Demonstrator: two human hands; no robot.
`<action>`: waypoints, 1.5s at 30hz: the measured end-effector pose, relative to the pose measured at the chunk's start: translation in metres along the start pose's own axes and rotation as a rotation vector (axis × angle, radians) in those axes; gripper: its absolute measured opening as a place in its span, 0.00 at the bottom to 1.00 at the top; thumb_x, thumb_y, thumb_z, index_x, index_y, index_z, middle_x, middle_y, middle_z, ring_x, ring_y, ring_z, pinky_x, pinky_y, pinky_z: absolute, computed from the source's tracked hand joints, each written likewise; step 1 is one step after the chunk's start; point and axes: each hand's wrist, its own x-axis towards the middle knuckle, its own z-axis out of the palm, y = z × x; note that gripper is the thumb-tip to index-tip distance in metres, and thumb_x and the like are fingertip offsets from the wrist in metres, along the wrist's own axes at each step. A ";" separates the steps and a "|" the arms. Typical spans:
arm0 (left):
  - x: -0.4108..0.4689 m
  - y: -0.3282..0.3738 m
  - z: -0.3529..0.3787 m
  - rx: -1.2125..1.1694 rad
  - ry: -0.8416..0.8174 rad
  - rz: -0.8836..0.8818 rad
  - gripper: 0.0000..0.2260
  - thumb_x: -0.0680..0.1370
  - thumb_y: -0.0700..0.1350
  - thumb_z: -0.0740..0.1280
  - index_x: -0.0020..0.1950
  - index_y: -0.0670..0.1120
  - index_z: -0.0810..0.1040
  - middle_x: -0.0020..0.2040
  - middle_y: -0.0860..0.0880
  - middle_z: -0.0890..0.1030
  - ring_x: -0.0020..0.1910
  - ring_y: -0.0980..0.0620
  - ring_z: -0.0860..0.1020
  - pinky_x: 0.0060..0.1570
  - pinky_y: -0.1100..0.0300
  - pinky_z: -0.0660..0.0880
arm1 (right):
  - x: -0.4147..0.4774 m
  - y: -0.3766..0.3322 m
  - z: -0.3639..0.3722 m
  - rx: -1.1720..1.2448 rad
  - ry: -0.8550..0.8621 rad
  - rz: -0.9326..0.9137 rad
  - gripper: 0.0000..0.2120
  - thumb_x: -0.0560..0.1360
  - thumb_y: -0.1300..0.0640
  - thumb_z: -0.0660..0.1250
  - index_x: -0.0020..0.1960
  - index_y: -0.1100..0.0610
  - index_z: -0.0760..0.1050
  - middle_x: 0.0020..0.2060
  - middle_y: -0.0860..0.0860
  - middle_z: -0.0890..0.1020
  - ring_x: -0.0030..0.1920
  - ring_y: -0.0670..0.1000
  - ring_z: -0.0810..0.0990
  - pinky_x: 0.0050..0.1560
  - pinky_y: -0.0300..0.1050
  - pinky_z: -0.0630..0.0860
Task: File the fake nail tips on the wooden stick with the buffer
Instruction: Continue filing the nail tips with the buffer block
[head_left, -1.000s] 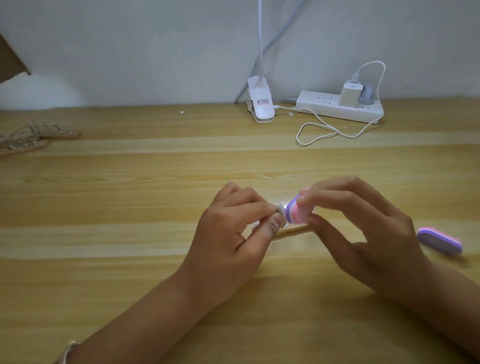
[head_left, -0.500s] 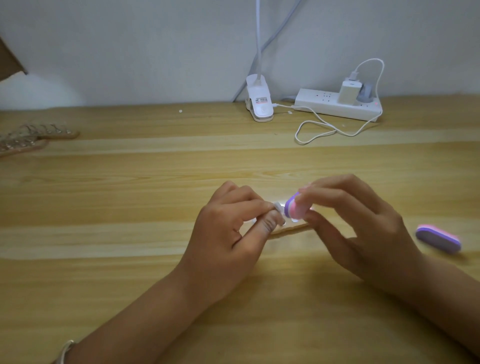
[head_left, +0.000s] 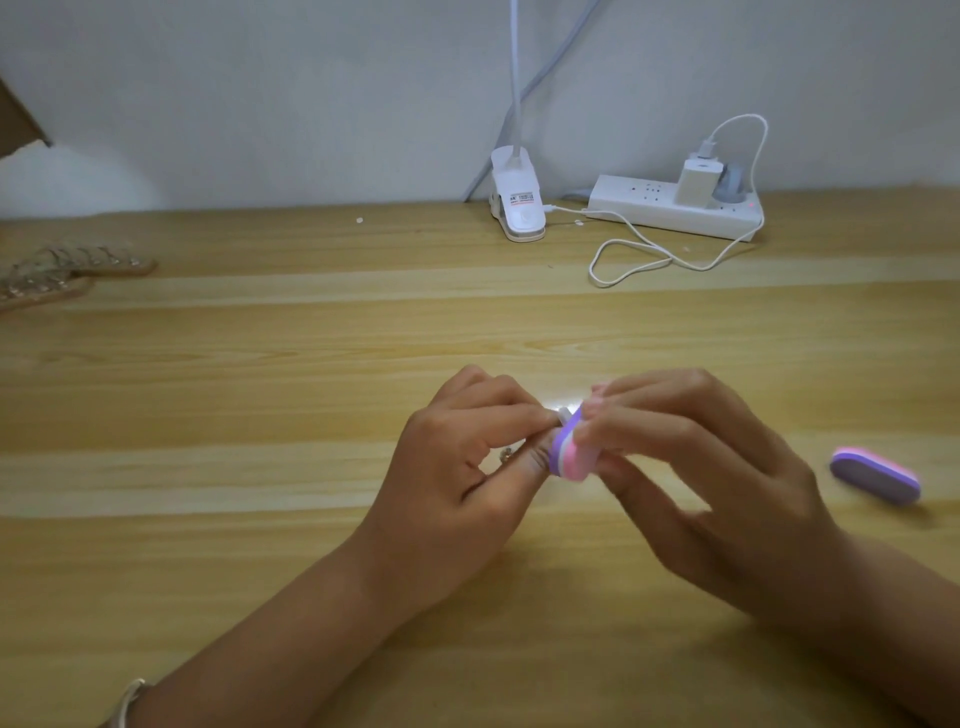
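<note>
Near the middle of the wooden table (head_left: 260, 571), a white nail tip (head_left: 563, 414) is pinched between the curled thumb and forefinger of the left hand (head_left: 462, 478). The other fingers of that hand are folded in toward the palm. The wooden stick is hidden inside the grip and cannot be made out. A purple, white and pink buffer (head_left: 569, 457) is pinched between the thumb and bent upper fingers of the right hand (head_left: 706, 467), while the lower fingers are held loosely extended. The purple face of the buffer is set against the nail tip, just right of the left thumb.

A second buffer (head_left: 875, 475) is seen lying flat on the table, well to the right of the hands. At the far edge, by the wall, a white clip lamp (head_left: 517, 208) is placed, with a white power strip (head_left: 675, 210) to its right and a looped white cable (head_left: 634, 260) in front of the strip. At the far left, two further sticks of nail tips (head_left: 62, 270) are laid on the table.
</note>
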 end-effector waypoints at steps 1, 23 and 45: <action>0.000 0.000 0.000 -0.002 -0.001 0.003 0.06 0.75 0.40 0.68 0.42 0.46 0.85 0.37 0.53 0.79 0.40 0.48 0.73 0.43 0.55 0.70 | 0.000 0.003 0.000 -0.017 -0.007 -0.001 0.09 0.78 0.68 0.68 0.57 0.61 0.79 0.51 0.54 0.80 0.54 0.55 0.80 0.58 0.49 0.78; 0.000 0.001 -0.002 -0.093 -0.016 -0.013 0.07 0.76 0.40 0.68 0.43 0.41 0.85 0.38 0.49 0.81 0.41 0.45 0.75 0.43 0.49 0.71 | 0.003 0.004 -0.007 -0.037 0.048 0.069 0.10 0.75 0.71 0.69 0.54 0.62 0.79 0.48 0.56 0.81 0.52 0.54 0.80 0.56 0.48 0.77; -0.002 0.001 -0.002 -0.146 -0.064 -0.024 0.11 0.76 0.44 0.66 0.37 0.42 0.83 0.33 0.51 0.80 0.36 0.52 0.75 0.41 0.61 0.70 | 0.002 -0.001 -0.006 -0.068 0.026 0.018 0.07 0.75 0.71 0.69 0.52 0.67 0.81 0.47 0.59 0.82 0.52 0.55 0.81 0.59 0.45 0.77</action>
